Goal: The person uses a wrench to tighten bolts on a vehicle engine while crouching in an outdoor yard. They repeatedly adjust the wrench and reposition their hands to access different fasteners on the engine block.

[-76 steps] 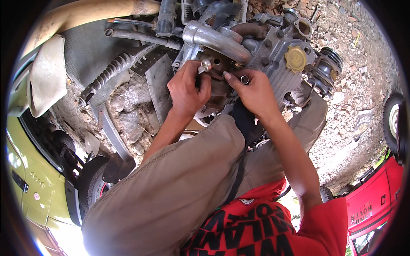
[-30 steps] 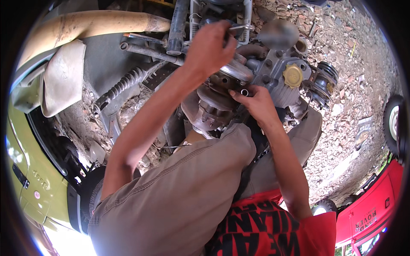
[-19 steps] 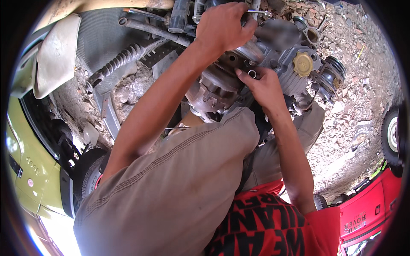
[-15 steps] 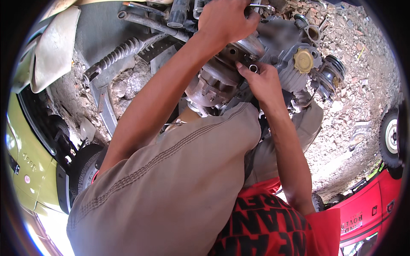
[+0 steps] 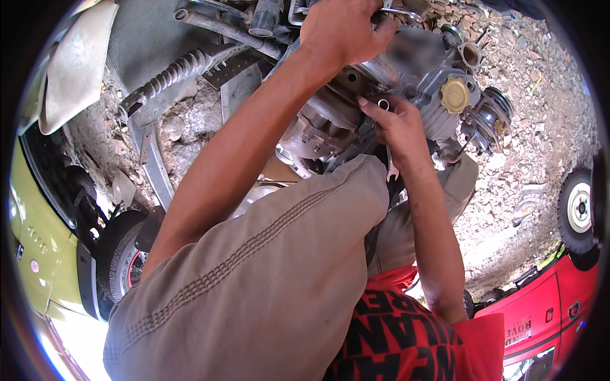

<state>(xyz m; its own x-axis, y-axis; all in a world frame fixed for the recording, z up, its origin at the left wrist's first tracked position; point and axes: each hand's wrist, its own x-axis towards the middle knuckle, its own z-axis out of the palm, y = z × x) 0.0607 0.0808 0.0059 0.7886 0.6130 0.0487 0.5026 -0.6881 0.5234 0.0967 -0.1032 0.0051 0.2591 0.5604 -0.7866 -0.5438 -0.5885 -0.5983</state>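
My left hand (image 5: 346, 30) is closed at the top of the view, above a greasy metal engine (image 5: 327, 120). The end of a silver wrench (image 5: 403, 13) sticks out past its fingers. Lower and to the right, my right hand (image 5: 401, 127) grips a combination wrench (image 5: 393, 170) beside the engine. That wrench's ring end shows by the thumb, and its open jaw comes out below the palm. The right thumb tip lies close to the engine's round housing. A yellow filler cap (image 5: 454, 95) sits on the engine to the right of this hand. My left forearm hides part of the engine.
A coil-over shock absorber (image 5: 184, 66) and a metal pipe (image 5: 229, 32) lie to the left. A pulley (image 5: 495, 111) sits at the engine's right. Gravel (image 5: 527, 70) spreads beyond. A green vehicle (image 5: 47, 254) stands left, a red one (image 5: 534, 305) lower right.
The view has shifted slightly. Both hands appear a little to the right, still holding their wrenches. The open jaw of the right hand's wrench now shows below the palm.
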